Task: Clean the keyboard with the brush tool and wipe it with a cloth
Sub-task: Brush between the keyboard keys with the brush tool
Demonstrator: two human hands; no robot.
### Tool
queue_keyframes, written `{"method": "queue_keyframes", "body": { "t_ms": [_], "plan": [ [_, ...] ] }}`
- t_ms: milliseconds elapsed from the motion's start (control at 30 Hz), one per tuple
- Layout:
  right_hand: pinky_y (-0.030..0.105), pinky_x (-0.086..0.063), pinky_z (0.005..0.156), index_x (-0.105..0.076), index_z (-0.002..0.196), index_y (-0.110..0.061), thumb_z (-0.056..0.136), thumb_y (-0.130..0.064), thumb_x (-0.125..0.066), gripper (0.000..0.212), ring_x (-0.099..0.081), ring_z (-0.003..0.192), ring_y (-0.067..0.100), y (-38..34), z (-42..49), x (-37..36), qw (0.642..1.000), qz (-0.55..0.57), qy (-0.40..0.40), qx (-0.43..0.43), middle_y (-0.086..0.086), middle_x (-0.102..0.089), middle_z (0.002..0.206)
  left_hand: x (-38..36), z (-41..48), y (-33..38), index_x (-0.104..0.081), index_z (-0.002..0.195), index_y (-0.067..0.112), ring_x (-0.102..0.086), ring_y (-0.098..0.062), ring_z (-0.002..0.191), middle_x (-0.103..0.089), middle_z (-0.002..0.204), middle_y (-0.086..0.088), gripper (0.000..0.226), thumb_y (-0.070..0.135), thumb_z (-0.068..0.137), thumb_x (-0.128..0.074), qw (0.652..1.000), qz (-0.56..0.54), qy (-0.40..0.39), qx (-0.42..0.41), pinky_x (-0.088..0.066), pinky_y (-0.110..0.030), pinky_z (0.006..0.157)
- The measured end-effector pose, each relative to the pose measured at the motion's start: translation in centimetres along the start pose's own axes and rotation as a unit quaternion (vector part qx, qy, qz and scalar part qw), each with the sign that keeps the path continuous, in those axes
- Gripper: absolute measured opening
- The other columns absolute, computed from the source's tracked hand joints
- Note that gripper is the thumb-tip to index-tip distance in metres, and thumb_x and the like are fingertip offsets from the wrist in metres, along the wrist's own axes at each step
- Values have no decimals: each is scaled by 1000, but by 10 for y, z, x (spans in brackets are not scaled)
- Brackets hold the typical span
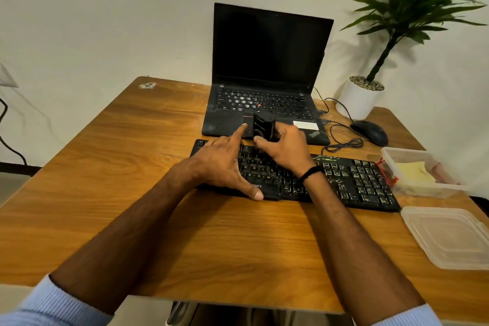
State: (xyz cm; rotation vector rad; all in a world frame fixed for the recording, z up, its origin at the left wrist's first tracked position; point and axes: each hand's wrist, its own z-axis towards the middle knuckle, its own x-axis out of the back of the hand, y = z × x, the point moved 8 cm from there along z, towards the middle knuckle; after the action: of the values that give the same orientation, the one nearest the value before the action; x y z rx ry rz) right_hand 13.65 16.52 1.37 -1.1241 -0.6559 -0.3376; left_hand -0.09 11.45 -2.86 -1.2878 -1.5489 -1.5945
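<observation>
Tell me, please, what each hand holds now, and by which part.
The right hand holds the black brush tool by its lower end, fingers curled round it. The left hand holds nothing; it rests open on the keyboard.

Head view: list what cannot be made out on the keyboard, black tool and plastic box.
- Black block-shaped tool: head view, bristles unseen; the right hand grips its lower part.
- Black wired keyboard: head view, the left hand and right hand cover its middle keys.
- Clear plastic box: head view, pale yellow contents blurred through its wall.
</observation>
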Motion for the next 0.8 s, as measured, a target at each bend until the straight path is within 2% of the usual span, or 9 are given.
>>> {"method": "queue_keyframes", "body": {
  "t_ms": [33, 167, 267, 333, 467, 633, 667, 767, 800],
  "plan": [
    [10, -50, 72, -70, 109, -22, 82, -26, -76, 28, -66, 88, 2, 3, 1, 5, 1000, -3, 17, -11, -12, -71, 97, -1, 0, -1, 18, 161, 29, -29, -29, 148, -31, 162, -11, 164, 92, 41, -75, 1000, 5, -2, 4, -21, -43, 123],
    [31, -59, 82, -71, 110, -12, 80, -15, -79, 32, -72, 94, 17, 13, -8, -14, 976, 155, -147, -44, 2, -76, 100, 2, 1, 1, 13, 161, 31, -29, -28, 149, -29, 164, -9, 160, 89, 43, -78, 1000, 7, 4, -1, -19, -45, 124],
    [32, -58, 84, -67, 114, -15, 81, -20, -78, 35, -70, 97, 14, 18, 5, 6, 996, 72, -46, -38, -1, -73, 106, 1, 1, 2, 8, 163, 29, -22, -26, 152, -21, 168, -6, 155, 89, 48, -77, 999, 36, -8, 2, -15, -46, 126],
    [35, -57, 88, -62, 121, -14, 82, -20, -77, 43, -66, 103, 14, 26, 13, 18, 997, 52, 2, -56, 0, -69, 113, 2, 1, 1, 0, 164, 28, -24, -24, 151, -23, 166, -3, 149, 90, 51, -74, 998, 62, -15, 5, -17, -46, 126],
    [41, -57, 90, -50, 129, -17, 80, -16, -76, 55, -62, 112, 16, 38, 18, 13, 990, 120, -21, -67, 0, -63, 124, 8, 2, -9, -14, 163, 28, -28, -22, 147, -27, 163, 1, 139, 91, 53, -71, 995, 92, -22, 20, -21, -43, 122],
    [35, -57, 88, -49, 125, -20, 78, -22, -79, 55, -62, 109, 16, 30, 16, 16, 998, 40, -10, -50, -2, -62, 123, 8, 4, -13, -13, 163, 30, -27, -21, 147, -27, 163, 3, 139, 93, 52, -69, 995, 98, -24, 23, -21, -43, 122],
    [34, -56, 89, -51, 123, -20, 78, -20, -79, 53, -62, 109, 17, 28, 13, 16, 996, 57, -29, -54, -2, -63, 120, 8, 5, -14, -13, 163, 30, -27, -22, 147, -27, 163, 3, 140, 94, 51, -68, 995, 98, -23, 24, -21, -44, 122],
    [35, -56, 88, -61, 118, -8, 76, -5, -79, 46, -68, 105, 23, 16, -7, -6, 959, 185, -201, -73, 8, -71, 111, 6, 6, -16, -12, 163, 30, -25, -22, 148, -25, 165, 2, 143, 96, 49, -66, 994, 100, -27, 23, -20, -45, 123],
    [35, -57, 87, -64, 117, -5, 75, -3, -80, 44, -70, 103, 23, 12, -12, -11, 953, 190, -229, -62, 10, -72, 109, 6, 6, -16, -12, 163, 29, -25, -22, 148, -25, 165, 2, 142, 96, 49, -66, 994, 99, -27, 22, -19, -44, 123]
  ]
}}
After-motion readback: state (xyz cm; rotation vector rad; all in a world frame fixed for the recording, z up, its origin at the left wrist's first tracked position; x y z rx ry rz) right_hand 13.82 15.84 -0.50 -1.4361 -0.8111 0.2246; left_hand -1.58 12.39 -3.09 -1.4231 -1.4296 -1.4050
